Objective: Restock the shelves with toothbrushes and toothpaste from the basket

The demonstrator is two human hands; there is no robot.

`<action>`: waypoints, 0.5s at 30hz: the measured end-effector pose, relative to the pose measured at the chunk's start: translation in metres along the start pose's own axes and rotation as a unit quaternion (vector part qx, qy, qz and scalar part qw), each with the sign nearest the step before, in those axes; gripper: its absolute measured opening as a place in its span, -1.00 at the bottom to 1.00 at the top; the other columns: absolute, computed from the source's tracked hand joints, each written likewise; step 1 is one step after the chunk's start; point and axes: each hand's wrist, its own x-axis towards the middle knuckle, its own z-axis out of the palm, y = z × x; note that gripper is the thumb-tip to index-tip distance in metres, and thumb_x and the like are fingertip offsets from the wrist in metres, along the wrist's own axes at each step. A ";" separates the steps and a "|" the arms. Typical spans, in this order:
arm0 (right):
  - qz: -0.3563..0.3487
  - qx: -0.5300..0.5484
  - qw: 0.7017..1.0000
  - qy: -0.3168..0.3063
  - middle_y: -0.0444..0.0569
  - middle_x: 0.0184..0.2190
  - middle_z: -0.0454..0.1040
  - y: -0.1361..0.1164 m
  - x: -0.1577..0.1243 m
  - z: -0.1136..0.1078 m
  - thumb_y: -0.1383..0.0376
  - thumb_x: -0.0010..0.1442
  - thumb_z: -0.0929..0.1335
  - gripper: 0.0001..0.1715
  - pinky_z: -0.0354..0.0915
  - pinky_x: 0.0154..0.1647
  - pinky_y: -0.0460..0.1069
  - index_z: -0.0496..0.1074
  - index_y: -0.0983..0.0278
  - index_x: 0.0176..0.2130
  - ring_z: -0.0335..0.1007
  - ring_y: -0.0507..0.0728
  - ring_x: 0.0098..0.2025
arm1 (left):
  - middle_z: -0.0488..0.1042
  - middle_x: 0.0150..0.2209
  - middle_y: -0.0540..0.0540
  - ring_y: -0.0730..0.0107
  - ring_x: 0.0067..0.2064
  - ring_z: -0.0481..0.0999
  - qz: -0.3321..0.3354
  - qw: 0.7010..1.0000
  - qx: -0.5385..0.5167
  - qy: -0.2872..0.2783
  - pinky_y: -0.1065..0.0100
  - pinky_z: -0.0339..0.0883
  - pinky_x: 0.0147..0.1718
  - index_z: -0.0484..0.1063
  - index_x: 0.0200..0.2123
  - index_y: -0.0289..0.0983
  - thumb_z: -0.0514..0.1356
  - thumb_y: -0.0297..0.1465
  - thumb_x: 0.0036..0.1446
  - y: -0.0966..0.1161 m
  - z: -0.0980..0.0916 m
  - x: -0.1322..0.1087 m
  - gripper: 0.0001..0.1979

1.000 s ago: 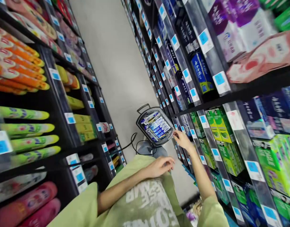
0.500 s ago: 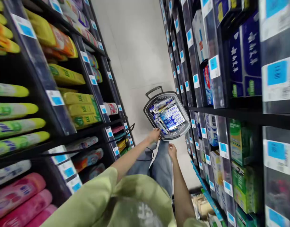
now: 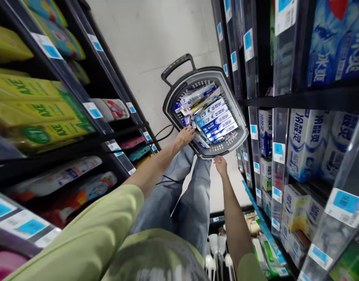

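A grey and black shopping basket (image 3: 240,134) with a raised black handle (image 3: 179,68) is in front of my legs. Inside lie several blue and white toothpaste boxes (image 3: 217,121), with slim toothbrush packs (image 3: 198,95) piled beside them. My left hand (image 3: 186,135) reaches over the basket's near left rim, fingers stretched toward the packs along that side. Whether they touch a pack is hard to see. Just outside the near rim is my right hand (image 3: 220,165), its fingers loosely curled and slightly apart, with nothing visible in them.
Shelves of yellow AXE bottles (image 3: 36,111) run along the left, toothpaste boxes (image 3: 308,144) along the right. A thin black cable (image 3: 164,132) hangs by my left arm. White brushes (image 3: 217,249) stand low behind my legs. Pale floor (image 3: 156,35) stretches ahead.
The basket and shelves look larger and closer. My left hand has gone from the near rim to over its left side, reaching inward. My right hand stays near the rim.
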 end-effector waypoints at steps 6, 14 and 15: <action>-0.027 0.038 0.999 -0.005 -0.07 -0.29 0.66 -0.015 0.008 0.006 0.21 0.16 0.34 -0.67 0.48 -0.23 -0.01 0.50 0.25 -0.09 0.61 0.12 -0.34 | 0.48 0.10 -0.39 -0.08 0.25 0.26 0.020 0.998 0.051 0.001 -0.05 0.10 0.21 0.59 -0.07 -0.36 -0.04 -0.56 0.33 0.002 -0.005 -0.003 -0.61; -0.051 0.024 0.998 -0.001 -0.05 -0.31 0.67 -0.024 0.009 0.014 0.27 0.19 0.35 -0.74 0.50 -0.12 0.03 0.53 0.25 -0.11 0.60 0.14 -0.32 | 0.61 -0.12 -0.35 -0.09 0.06 0.46 0.018 0.998 0.056 -0.009 -0.07 0.24 0.06 0.59 -0.05 -0.28 0.00 -0.58 0.29 -0.006 -0.011 0.000 -0.62; -0.052 0.016 0.999 0.000 -0.04 -0.29 0.66 -0.024 0.009 0.015 0.28 0.19 0.36 -0.74 0.50 -0.11 0.05 0.53 0.26 -0.11 0.60 0.15 -0.32 | 0.62 -0.12 -0.34 -0.08 0.05 0.48 0.023 0.998 0.053 -0.012 -0.07 0.24 0.07 0.59 -0.04 -0.27 0.00 -0.58 0.29 -0.006 -0.011 0.000 -0.61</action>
